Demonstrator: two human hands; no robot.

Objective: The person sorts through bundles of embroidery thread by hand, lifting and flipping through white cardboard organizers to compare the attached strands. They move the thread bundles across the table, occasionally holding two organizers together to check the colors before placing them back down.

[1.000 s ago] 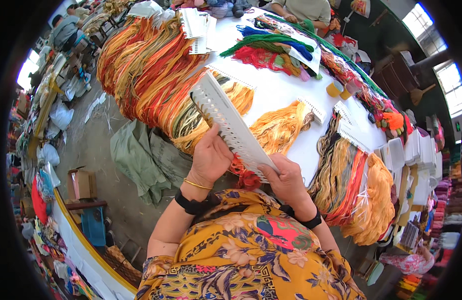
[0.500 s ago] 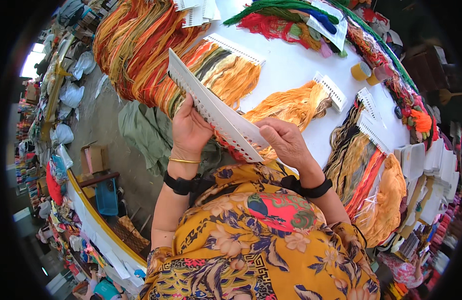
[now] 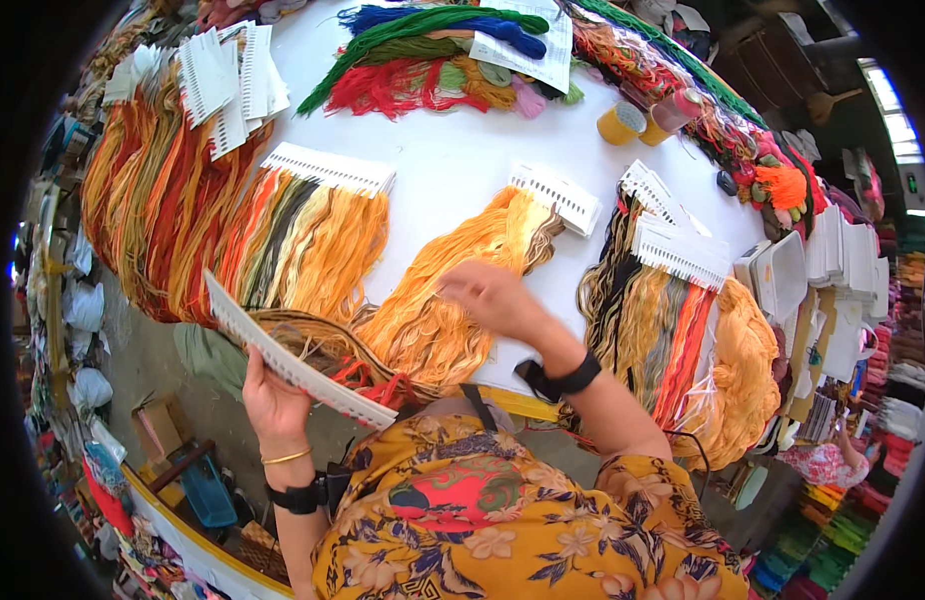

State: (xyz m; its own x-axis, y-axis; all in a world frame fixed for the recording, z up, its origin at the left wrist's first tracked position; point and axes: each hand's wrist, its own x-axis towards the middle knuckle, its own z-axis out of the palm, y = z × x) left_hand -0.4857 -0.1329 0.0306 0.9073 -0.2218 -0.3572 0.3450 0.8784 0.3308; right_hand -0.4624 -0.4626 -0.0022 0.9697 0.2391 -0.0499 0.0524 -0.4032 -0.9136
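My left hand (image 3: 277, 400) is closed on the lower edge of a long white punched card (image 3: 283, 350), which is tilted. Brown and red threads (image 3: 368, 372) hang along the card's far side. My right hand (image 3: 508, 305) is over the loose orange yarn (image 3: 438, 260) in the middle of the table. Its fingers point left, loosely stretched and a little blurred, with nothing visible in them. The orange yarn hangs from a small punched card (image 3: 558, 198). To its left lies a card (image 3: 328, 170) with red, black, cream and orange threads.
The white table (image 3: 453, 130) curves around me. Red and rust yarn (image 3: 153, 220) with several cards lies at the left. Green, blue and red skeins (image 3: 423, 60) lie at the back, near yellow spools (image 3: 623, 123). More carded yarn (image 3: 643, 330) is at the right.
My right hand has let go of the white card and moved over the orange yarn. My left hand has carried the card left and lower. The view has swung right.
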